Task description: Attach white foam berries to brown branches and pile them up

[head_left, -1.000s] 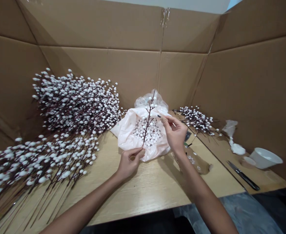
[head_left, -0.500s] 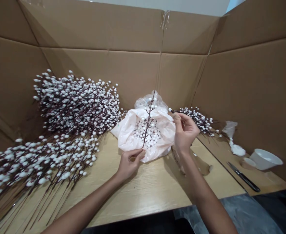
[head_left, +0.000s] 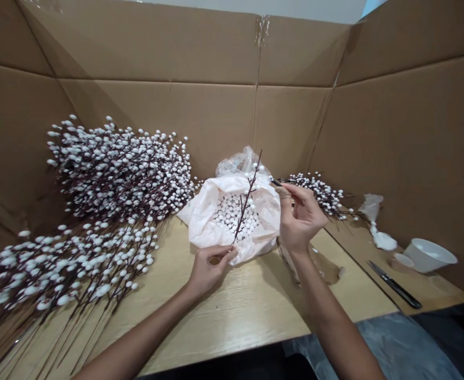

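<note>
While I watch from afar, the left hand (head_left: 208, 268) sits low at centre, forearm slanting up from the lower left, thumb and forefinger pinching the bottom end of a thin brown branch (head_left: 244, 209). That branch leans up and rightward across the open mouth of a plastic bag (head_left: 201, 226). Higher up, the right hand (head_left: 303, 219) is raised with its fingers curled, the tips gripping a slim dark piece (head_left: 276, 182), white at its end, near the branch; what it is, I can't tell. And the textures: crinkled, glossy pinkish film, smooth round white beads (head_left: 224, 213) heaped inside, knobbly twigs, pale wood-grained tabletop (head_left: 224, 316), creased matte cardboard (head_left: 156, 47) behind.
</note>
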`<state>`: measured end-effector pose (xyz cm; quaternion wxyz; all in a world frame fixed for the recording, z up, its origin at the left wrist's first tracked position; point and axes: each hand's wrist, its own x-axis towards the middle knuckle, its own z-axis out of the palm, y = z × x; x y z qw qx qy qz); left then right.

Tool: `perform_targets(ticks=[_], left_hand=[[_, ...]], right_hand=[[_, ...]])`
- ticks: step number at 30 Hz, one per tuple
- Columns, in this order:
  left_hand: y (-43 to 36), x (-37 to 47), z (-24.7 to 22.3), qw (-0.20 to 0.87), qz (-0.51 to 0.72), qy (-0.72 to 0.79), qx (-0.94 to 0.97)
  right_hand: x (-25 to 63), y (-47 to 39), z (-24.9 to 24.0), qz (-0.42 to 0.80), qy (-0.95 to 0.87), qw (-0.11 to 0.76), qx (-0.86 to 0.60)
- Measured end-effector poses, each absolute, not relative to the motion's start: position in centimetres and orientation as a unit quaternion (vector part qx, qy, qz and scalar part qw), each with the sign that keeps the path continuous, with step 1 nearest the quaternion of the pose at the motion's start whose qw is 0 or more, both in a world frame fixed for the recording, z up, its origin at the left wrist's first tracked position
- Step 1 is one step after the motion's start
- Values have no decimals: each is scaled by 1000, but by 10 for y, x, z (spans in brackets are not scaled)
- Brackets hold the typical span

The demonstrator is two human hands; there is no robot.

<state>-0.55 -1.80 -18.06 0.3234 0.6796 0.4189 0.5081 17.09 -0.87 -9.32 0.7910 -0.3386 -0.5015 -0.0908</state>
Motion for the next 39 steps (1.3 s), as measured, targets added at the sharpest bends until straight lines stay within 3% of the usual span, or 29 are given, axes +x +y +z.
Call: perform_targets(ticks=[39], left_hand=[[-18,-6,-181,314,493,413,698]], right_hand=[[175,-2,-99,-117,-533,773,-322]])
